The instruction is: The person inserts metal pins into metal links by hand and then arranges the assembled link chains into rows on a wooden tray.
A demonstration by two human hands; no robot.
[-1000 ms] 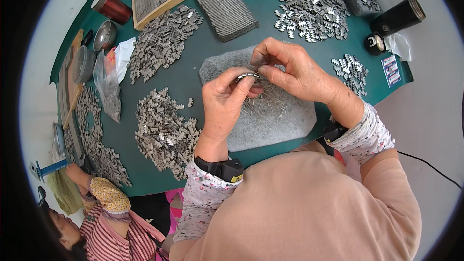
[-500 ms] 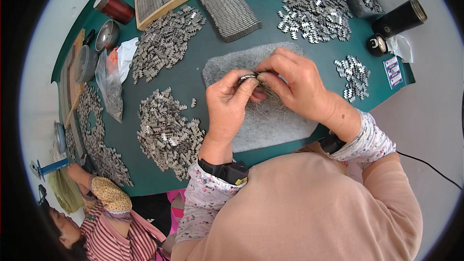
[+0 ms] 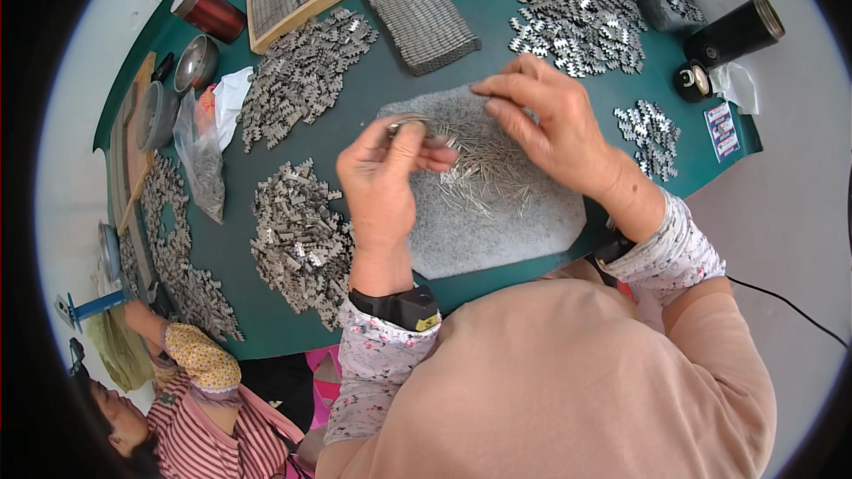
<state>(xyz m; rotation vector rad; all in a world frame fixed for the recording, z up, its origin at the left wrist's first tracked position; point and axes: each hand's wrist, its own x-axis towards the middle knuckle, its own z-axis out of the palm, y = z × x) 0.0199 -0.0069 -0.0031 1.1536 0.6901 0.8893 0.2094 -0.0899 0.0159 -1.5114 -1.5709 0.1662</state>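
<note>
My left hand [image 3: 382,177] is closed, thumb pressed on a small strip of silvery metal links [image 3: 408,121] above the left part of a grey felt mat [image 3: 461,253]. The fingers hide much of the strip and are slightly blurred. Up and to the right, my right hand [image 3: 555,129] hovers over the mat's far edge, its thumb and forefinger tips a little apart, with nothing visible between them. Between and below the hands, a heap of thin metal pins [image 3: 484,173] lies scattered on the felt.
Piles of toothed metal links lie left [image 3: 302,235], far left [image 3: 306,75], far right [image 3: 577,13] and right [image 3: 648,137]. A stacked block of links [image 3: 419,18] lies beyond the mat, beside a wooden-edged tray [image 3: 311,13]. A black flask [image 3: 732,35] lies at right. Another person [image 3: 191,390] works at lower left.
My hands have moved apart. The left has shifted left with the metal strip; the right has let go of it and moved slightly up, uncovering the pins on the mat.
</note>
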